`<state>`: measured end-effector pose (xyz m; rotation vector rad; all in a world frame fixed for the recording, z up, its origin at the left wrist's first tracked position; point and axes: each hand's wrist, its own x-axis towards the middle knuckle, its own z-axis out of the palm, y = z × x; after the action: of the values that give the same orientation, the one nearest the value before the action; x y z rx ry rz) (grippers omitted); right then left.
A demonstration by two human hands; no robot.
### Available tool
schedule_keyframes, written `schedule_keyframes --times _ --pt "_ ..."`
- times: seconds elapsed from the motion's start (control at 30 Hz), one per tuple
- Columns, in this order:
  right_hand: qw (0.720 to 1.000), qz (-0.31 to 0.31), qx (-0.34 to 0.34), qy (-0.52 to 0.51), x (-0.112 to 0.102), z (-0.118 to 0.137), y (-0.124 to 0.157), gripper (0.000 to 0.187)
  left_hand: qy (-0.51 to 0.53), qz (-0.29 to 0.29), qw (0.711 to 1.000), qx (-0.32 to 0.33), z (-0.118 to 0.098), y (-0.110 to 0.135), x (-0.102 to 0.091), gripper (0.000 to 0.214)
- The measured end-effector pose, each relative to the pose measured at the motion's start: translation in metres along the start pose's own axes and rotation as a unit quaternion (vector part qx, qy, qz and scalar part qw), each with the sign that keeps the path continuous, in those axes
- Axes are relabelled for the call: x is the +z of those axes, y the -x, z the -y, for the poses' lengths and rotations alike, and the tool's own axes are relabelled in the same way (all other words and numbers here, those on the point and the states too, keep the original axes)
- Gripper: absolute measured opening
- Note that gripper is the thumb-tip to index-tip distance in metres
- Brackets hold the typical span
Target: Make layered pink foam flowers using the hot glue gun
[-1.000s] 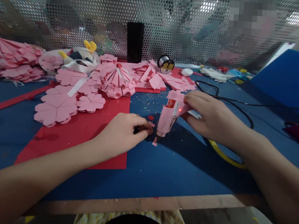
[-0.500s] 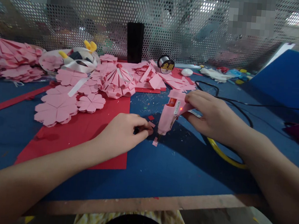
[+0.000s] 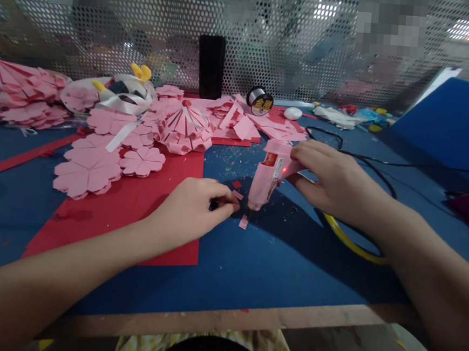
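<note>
right hand (image 3: 334, 175) grasps a pink plastic glue gun (image 3: 263, 183), fingers clenched round its handle; gun held tilted above the blue desk (image 3: 271, 276), nozzle down, small orange light lit on its side. nozzle tip is at a small pink paper piece (image 3: 243, 224) lying on the desk; can't tell if touching. left hand (image 3: 194, 205) is on the desk just beside, thumb and fingers drawn together; can't tell whether they grip anything. tiny pink paper strip (image 3: 238, 195) at its fingertips, small red paper square (image 3: 237, 185) just behind that. left wrist is over a large red paper sheet (image 3: 166, 219). flat pink paper flowers (image 3: 89, 169) lie partly on that sheet, pleated pink paper cone (image 3: 185, 123) near them. black-rimmed spool of clear line (image 3: 260, 100) and white egg-shaped object (image 3: 292, 113) further back. black cable (image 3: 376, 160) right of the gun.
</note>
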<state>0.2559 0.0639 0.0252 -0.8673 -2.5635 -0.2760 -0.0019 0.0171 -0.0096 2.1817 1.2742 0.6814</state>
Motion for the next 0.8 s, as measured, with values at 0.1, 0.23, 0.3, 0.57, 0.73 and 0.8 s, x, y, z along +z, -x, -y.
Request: schedule_keyframes --times 0.1,0.23,0.3,0.57,0.73,0.8 --pt "1.000 0.002 0.001 0.004 -0.001 0.000 0.000 0.014 -0.001 -0.003 1.000 0.005 0.001 -0.001 0.001 0.013" --pt "1.000 0.007 0.000 0.005 0.000 -0.002 0.000 0.015 -0.001 -0.004 1.000 0.006 0.001 -0.001 0.001 0.013" --pt "1.000 0.006 -0.002 0.003 0.000 -0.002 0.000 0.016 0.000 -0.002 1.000 0.005 0.001 -0.001 0.001 0.013" --pt "1.000 0.000 0.000 0.009 0.000 -0.003 0.000 0.018 -0.003 -0.002 1.000 0.006 0.000 -0.001 0.000 0.013" --pt "0.997 -0.037 -0.021 0.057 -0.007 0.008 -0.002 0.017 0.022 0.002 1.000 -0.019 0.000 -0.001 0.001 0.014" --pt "0.994 -0.063 -0.028 0.084 -0.010 0.016 -0.003 0.022 0.038 0.001 0.999 -0.021 0.001 0.000 0.002 0.014"
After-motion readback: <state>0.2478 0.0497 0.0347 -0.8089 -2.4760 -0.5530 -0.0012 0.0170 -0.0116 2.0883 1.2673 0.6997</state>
